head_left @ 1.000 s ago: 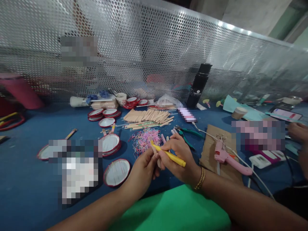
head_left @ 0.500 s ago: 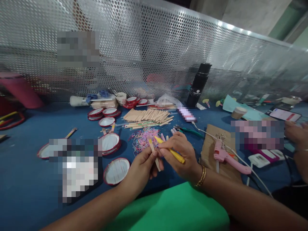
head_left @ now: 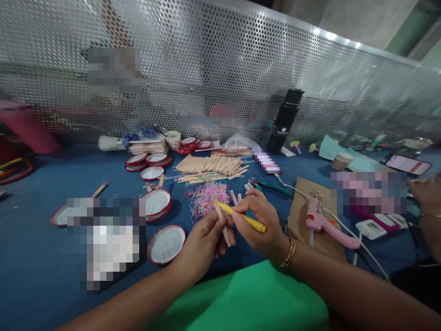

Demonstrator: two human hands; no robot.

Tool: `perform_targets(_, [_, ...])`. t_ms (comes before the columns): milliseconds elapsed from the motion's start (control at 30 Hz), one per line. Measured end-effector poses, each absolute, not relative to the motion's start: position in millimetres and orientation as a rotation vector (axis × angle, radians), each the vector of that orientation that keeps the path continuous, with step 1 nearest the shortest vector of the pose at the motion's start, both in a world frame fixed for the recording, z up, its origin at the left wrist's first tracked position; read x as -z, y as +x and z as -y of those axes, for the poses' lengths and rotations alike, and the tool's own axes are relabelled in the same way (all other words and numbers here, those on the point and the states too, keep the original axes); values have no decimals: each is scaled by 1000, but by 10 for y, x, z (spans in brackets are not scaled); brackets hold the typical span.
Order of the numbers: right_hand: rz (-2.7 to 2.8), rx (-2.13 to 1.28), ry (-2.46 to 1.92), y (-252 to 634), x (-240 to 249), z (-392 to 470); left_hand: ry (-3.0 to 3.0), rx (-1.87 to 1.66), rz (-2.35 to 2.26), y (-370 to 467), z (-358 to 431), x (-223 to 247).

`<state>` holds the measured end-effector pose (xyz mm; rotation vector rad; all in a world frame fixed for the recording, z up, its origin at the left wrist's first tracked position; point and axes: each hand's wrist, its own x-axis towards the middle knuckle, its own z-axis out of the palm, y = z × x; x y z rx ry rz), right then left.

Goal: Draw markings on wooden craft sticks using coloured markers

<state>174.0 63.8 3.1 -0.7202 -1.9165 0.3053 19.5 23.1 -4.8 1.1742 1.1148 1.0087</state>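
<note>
My left hand (head_left: 210, 234) pinches a flat wooden craft stick (head_left: 226, 235), its far end coloured yellow. In my right hand (head_left: 260, 218) is a yellow marker (head_left: 253, 223), its tip at the coloured end of the stick. Just beyond both hands lies a tangled heap of pastel strings or thin bands (head_left: 210, 197). Farther back, a pile of plain craft sticks (head_left: 210, 164) is spread out. Several round, red-rimmed discs (head_left: 166, 244) with pale faces sit left of my left hand.
A pink glue gun (head_left: 320, 223) rests on cardboard (head_left: 299, 202) at right, its cable trailing. Green-handled pliers (head_left: 272, 187) lie behind my right hand. A black bottle or canister (head_left: 285, 122) stands by the perforated metal screen (head_left: 234, 69). Another person's hand (head_left: 427, 195) is at far right.
The marker's tip has shifted slightly left and down onto the stick's yellow end, and its body lies flatter. My left hand keeps the stick nearly still.
</note>
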Motion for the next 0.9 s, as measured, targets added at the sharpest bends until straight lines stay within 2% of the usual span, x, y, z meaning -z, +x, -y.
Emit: perform_targets(900, [1916, -345, -776, 1754, -16, -677, 1227, -1055, -1112, 208, -214, 36])
